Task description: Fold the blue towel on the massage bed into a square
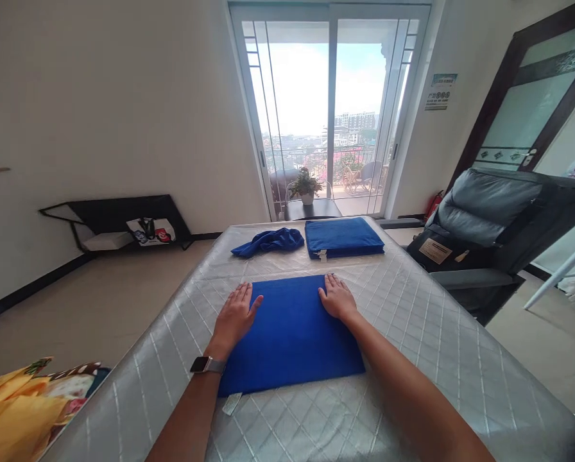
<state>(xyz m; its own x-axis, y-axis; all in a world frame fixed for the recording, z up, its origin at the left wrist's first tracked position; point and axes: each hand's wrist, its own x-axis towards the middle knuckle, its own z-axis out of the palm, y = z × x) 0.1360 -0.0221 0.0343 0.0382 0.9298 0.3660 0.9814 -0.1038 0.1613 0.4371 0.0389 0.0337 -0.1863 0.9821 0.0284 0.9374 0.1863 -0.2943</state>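
A blue cloth (294,340) lies flat in a near-rectangle on the quilted silver mattress (412,333), a white tag showing at its near left corner. My left hand (238,316) rests along the cloth's left edge, fingers stretched out and thumb over the fabric. At the far right corner my right hand (337,296) lies flat, its fingers straight. Neither hand grips anything. Beyond them sit a neatly folded stack of blue cloth (343,236) with a white tag and, to its left, a crumpled blue cloth (269,242).
To the right stands a grey recliner (489,212) with a black bag on it. A potted plant (305,186) stands on a chair before the sliding glass door (333,115). Colourful fabrics (22,404) are heaped at lower left; a black folding frame (119,221) leans by the wall.
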